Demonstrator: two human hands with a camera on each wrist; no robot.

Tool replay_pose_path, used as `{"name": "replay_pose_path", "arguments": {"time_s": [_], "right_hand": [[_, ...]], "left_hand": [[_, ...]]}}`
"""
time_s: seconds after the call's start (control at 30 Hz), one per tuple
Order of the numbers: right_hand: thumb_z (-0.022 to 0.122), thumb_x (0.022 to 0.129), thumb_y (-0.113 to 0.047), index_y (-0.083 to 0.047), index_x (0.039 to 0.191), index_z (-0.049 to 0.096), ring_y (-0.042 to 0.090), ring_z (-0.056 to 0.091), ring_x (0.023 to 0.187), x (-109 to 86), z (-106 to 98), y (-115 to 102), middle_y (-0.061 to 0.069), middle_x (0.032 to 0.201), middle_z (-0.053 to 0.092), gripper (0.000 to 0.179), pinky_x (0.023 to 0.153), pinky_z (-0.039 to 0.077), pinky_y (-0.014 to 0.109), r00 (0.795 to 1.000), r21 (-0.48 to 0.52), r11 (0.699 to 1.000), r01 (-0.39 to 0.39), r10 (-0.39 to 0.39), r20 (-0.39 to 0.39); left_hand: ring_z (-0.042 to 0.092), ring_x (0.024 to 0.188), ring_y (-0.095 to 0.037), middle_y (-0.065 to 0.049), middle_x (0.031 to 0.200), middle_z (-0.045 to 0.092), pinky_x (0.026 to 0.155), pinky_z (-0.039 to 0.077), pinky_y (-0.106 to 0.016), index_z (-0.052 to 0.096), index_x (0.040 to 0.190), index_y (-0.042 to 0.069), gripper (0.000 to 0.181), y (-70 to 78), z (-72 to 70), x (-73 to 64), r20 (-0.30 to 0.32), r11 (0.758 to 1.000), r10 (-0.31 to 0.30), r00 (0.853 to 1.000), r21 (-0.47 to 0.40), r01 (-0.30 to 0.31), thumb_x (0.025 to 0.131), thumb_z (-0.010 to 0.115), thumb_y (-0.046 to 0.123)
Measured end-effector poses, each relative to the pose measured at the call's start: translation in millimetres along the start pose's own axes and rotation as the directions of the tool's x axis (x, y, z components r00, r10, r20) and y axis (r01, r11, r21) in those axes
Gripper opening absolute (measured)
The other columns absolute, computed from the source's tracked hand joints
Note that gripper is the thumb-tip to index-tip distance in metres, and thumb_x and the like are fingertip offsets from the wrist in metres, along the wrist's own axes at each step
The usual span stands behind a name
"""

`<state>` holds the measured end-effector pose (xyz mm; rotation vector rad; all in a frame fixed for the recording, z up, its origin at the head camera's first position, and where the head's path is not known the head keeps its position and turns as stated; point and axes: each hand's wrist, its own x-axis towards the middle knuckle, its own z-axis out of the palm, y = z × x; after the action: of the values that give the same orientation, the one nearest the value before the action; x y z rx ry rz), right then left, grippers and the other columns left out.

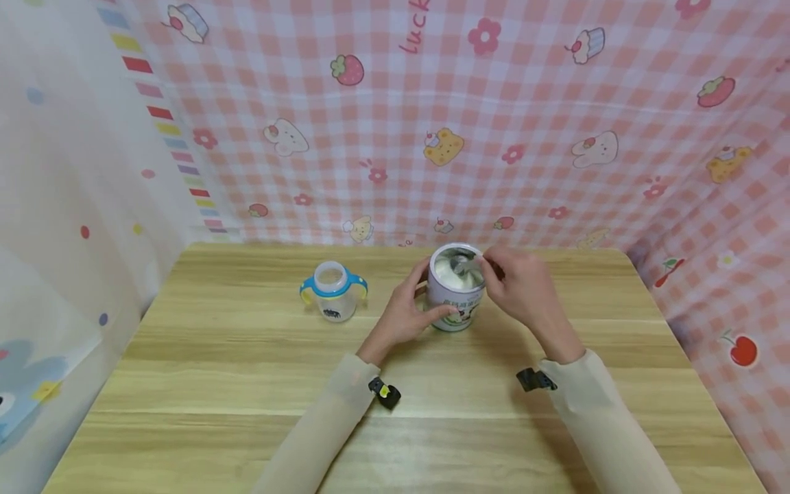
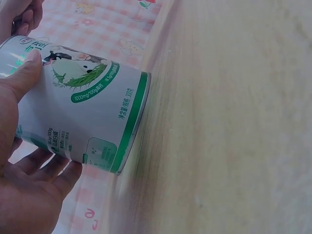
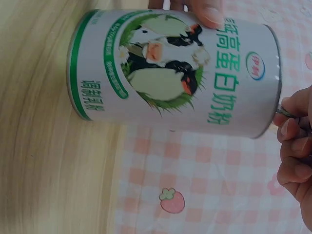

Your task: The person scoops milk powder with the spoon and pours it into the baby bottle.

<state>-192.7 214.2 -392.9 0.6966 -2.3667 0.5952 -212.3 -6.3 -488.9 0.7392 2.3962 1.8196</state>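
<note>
An open milk powder can [image 1: 455, 296] with a cow picture and green lettering stands upright near the back of the table. My left hand [image 1: 404, 312] grips its side, thumb across the front; in the left wrist view the fingers [image 2: 68, 178] wrap around the far side. White powder [image 1: 448, 274] shows inside. Over the can's rim, my right hand [image 1: 524, 285] pinches the handle of a scoop [image 1: 464, 265], whose bowl is down in the can at the powder. In the right wrist view, only a bit of the handle [image 3: 284, 112] shows between the fingertips.
To the left of the can stands a lidless clear baby bottle [image 1: 336, 307] with a blue and yellow two-handled collar. The wooden table [image 1: 247, 384] ends at a pink checked curtain [image 1: 382, 123] behind, with more cloth on both sides.
</note>
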Motion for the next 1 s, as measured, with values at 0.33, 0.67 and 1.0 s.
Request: {"name": "replay_pose_path", "arguments": {"time_s": [0.33, 0.67, 1.0], "right_hand": [[0.070, 0.095, -0.010, -0.009, 0.071, 0.058, 0.006, 0.034, 0.048, 4.7, 8, -8, -0.002, 0.056, 0.045, 0.027, 0.045, 0.029, 0.021, 0.999, 0.021, 1.000, 0.016, -0.017, 0.040], [0.069, 0.097, -0.013, -0.014, 0.068, 0.056, 0.004, 0.034, 0.047, 6.5, 10, -16, -0.005, 0.054, 0.042, 0.032, 0.045, 0.029, 0.021, 0.996, 0.045, 0.999, 0.019, -0.023, 0.088], [0.069, 0.097, -0.013, -0.016, 0.067, 0.055, 0.003, 0.035, 0.046, 7.3, 10, -20, -0.007, 0.053, 0.043, 0.034, 0.044, 0.031, 0.021, 0.994, 0.113, 0.994, 0.010, -0.022, 0.110]], "left_hand": [[0.045, 0.145, -0.018, 0.004, 0.155, 0.047, 0.119, 0.045, -0.043, 0.029, 0.158, 0.038, 0.090, -1.2, -1.6, 0.9, 0.012, 1.000, 0.006, 1.000, 0.005, -0.006, 0.087, 0.083, 0.034], [0.044, 0.146, -0.019, 0.003, 0.156, 0.047, 0.119, 0.045, -0.046, 0.028, 0.159, 0.036, 0.090, -0.7, -2.2, -0.3, 0.011, 1.000, 0.008, 1.000, 0.008, -0.008, 0.088, 0.082, 0.037], [0.045, 0.144, -0.013, 0.006, 0.154, 0.048, 0.118, 0.045, -0.042, 0.030, 0.159, 0.037, 0.089, -2.5, -1.2, 0.8, 0.006, 1.000, 0.006, 1.000, -0.002, -0.006, 0.087, 0.083, 0.037]]}}
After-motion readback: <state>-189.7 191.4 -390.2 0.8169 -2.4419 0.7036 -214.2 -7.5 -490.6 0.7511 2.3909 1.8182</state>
